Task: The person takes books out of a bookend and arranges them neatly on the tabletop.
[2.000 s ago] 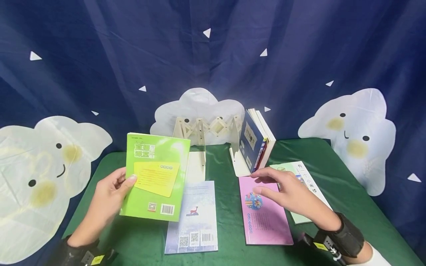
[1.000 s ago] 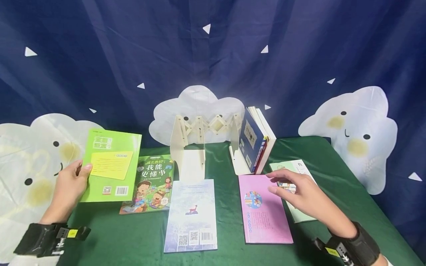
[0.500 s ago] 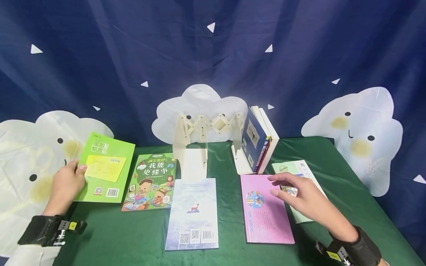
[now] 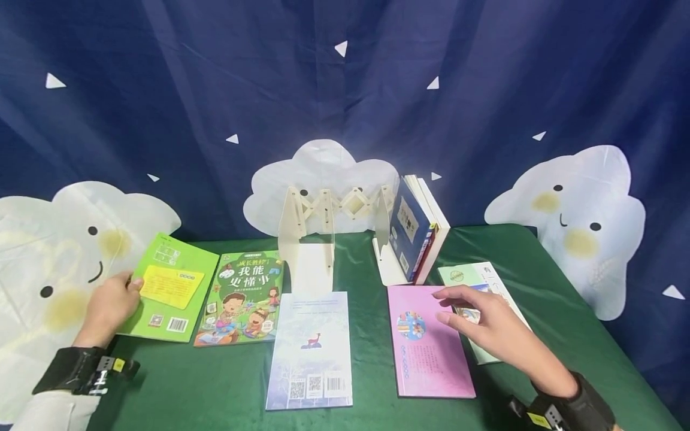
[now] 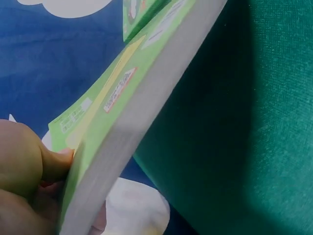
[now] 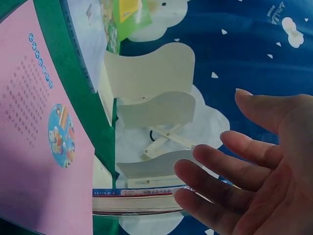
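My left hand [image 4: 112, 305] pinches the left edge of a bright green book [image 4: 200, 263] with a yellow panel and barcode on its cover. In the left wrist view the thumb [image 5: 57, 164] presses on the cover, and the book's near edge is tilted above the green cloth. My right hand [image 4: 492, 323] hovers over a pink book [image 4: 431, 377] and a pale green book [image 4: 487, 354], partly covering the latter. It holds nothing; its fingers [image 6: 230, 166] are spread and relaxed.
A cream expandable bookend [image 4: 315, 263] stands at the back. Several upright books [image 4: 409, 230] lean against its right end. An illustrated green children's book [image 4: 242, 299] and a pale lilac book [image 4: 309, 359] lie on the green-covered table [image 4: 215, 389]. A blue curtain [image 4: 345, 90] hangs behind.
My left hand has carried the green book leftward and lowered it towards the table, uncovering the children's book. My right hand has shifted slightly right, still above the pink book.
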Motion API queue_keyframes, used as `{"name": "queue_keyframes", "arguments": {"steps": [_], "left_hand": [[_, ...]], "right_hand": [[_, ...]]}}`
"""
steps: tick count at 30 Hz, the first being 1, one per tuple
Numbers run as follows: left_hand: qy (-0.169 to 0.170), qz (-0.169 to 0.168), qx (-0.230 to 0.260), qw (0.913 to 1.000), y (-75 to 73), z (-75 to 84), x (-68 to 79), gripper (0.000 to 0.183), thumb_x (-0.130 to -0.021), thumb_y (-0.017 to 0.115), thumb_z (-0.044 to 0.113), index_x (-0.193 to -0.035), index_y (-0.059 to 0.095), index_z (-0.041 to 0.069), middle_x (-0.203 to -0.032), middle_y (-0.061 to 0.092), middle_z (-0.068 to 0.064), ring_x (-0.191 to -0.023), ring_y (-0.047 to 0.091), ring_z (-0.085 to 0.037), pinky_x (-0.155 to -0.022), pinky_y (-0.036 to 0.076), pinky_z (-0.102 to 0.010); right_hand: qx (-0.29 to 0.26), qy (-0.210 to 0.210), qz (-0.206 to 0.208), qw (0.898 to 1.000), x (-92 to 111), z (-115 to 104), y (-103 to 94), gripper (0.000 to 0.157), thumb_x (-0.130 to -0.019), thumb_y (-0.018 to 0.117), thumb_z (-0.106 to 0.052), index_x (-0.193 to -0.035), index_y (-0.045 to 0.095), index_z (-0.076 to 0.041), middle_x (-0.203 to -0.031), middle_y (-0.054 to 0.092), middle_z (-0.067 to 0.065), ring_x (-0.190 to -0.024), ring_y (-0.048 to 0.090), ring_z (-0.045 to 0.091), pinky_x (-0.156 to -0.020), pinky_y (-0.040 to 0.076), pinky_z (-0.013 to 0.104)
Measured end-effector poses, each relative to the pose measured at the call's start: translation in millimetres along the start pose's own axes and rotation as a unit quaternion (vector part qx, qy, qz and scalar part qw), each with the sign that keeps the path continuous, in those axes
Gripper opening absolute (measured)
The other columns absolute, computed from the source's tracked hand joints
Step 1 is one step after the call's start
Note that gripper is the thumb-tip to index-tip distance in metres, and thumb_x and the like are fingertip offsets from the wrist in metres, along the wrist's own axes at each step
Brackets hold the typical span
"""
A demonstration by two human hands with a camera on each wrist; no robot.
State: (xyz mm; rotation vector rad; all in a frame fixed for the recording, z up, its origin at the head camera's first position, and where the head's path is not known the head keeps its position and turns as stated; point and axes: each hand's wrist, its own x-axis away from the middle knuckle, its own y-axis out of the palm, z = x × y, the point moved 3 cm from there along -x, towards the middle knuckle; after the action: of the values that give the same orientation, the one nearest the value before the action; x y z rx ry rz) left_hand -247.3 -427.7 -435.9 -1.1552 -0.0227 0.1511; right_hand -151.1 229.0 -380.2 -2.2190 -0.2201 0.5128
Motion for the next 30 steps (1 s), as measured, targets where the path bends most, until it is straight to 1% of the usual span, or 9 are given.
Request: {"name": "queue_keyframes", "arguments": {"steps": [4,6,11,14,17,20,24,27,30], "left_hand": [[-0.014,-0.027,0.002,0.9995,3.4,-5.9,-3.0,0.043,-0.103,0.037,0.021,-0.125,0.041,-0.016,-0.088,0.057,-0.030,-0.070,0.053,-0.033,-0.059,0.042,-0.045],[-0.022,-0.037,-0.004,0.9990,4.8,-7.1,-3.7,0.045,-0.102,0.038,0.019,-0.127,0.038,-0.018,-0.094,0.055,-0.034,-0.073,0.053,-0.035,-0.061,0.043,-0.047],[-0.018,-0.040,-0.055,0.9975,9.2,-3.1,-3.3,0.045,-0.098,0.045,0.013,-0.123,0.038,-0.023,-0.106,0.047,-0.044,-0.082,0.051,-0.047,-0.068,0.044,-0.058],[-0.015,-0.040,-0.072,0.9965,15.4,0.4,-1.4,0.043,-0.094,0.052,0.015,-0.111,0.042,-0.024,-0.089,0.051,-0.039,-0.073,0.051,-0.043,-0.060,0.045,-0.051],[-0.031,-0.053,-0.061,0.9963,22.2,2.9,0.6,0.047,-0.091,0.061,0.019,-0.102,0.041,-0.022,-0.074,0.050,-0.027,-0.064,0.050,-0.035,-0.051,0.042,-0.040],[-0.050,-0.061,-0.053,0.9955,26.4,4.8,1.5,0.051,-0.087,0.066,0.023,-0.102,0.040,-0.019,-0.071,0.049,-0.022,-0.063,0.051,-0.032,-0.049,0.040,-0.035],[-0.034,-0.043,-0.061,0.9966,29.0,8.6,3.7,0.053,-0.084,0.070,0.021,-0.100,0.040,-0.019,-0.071,0.048,-0.022,-0.063,0.049,-0.033,-0.050,0.039,-0.036],[0.002,-0.017,-0.065,0.9977,33.2,13.1,6.0,0.051,-0.082,0.071,0.017,-0.102,0.043,-0.021,-0.074,0.048,-0.024,-0.065,0.047,-0.034,-0.053,0.039,-0.039],[0.041,0.004,-0.075,0.9963,37.2,16.6,8.3,0.049,-0.082,0.070,0.012,-0.112,0.048,-0.019,-0.086,0.049,-0.030,-0.073,0.047,-0.039,-0.060,0.041,-0.048]], "right_hand": [[-0.005,-0.002,0.001,1.000,0,0,0.4,0.031,-0.085,0.071,-0.034,-0.114,0.063,-0.025,-0.109,0.066,-0.010,-0.093,0.063,0.011,-0.069,0.054,0.031],[-0.006,-0.002,0.000,1.000,0,0,0.4,0.031,-0.085,0.071,-0.034,-0.114,0.063,-0.025,-0.109,0.066,-0.009,-0.093,0.063,0.011,-0.070,0.054,0.031],[-0.005,0.006,-0.004,1.000,0,0,0.3,0.031,-0.086,0.071,-0.036,-0.114,0.063,-0.024,-0.110,0.066,-0.008,-0.094,0.064,0.011,-0.071,0.054,0.032],[-0.004,0.009,-0.007,1.000,1,0,1.0,0.032,-0.086,0.070,-0.036,-0.114,0.063,-0.024,-0.110,0.066,-0.008,-0.094,0.063,0.011,-0.072,0.054,0.033],[-0.004,0.007,-0.007,1.000,1,-1,1.3,0.031,-0.086,0.070,-0.036,-0.114,0.063,-0.024,-0.110,0.066,-0.007,-0.094,0.063,0.011,-0.072,0.054,0.033],[-0.003,0.006,-0.005,1.000,2,-1,0.9,0.030,-0.086,0.070,-0.036,-0.113,0.063,-0.025,-0.109,0.067,-0.007,-0.094,0.063,0.011,-0.071,0.054,0.032],[-0.003,0.003,-0.001,1.000,2,-2,-0.3,0.030,-0.085,0.071,-0.036,-0.112,0.063,-0.026,-0.108,0.067,-0.007,-0.093,0.063,0.011,-0.070,0.054,0.032],[-0.005,0.001,-0.003,1.000,1,-2,-0.7,0.030,-0.086,0.070,-0.036,-0.113,0.063,-0.026,-0.109,0.066,-0.008,-0.094,0.063,0.011,-0.072,0.054,0.032],[-0.006,-0.001,-0.007,1.000,1,-3,-0.8,0.030,-0.087,0.069,-0.037,-0.114,0.063,-0.025,-0.110,0.066,-0.008,-0.096,0.062,0.010,-0.075,0.054,0.034]]}}
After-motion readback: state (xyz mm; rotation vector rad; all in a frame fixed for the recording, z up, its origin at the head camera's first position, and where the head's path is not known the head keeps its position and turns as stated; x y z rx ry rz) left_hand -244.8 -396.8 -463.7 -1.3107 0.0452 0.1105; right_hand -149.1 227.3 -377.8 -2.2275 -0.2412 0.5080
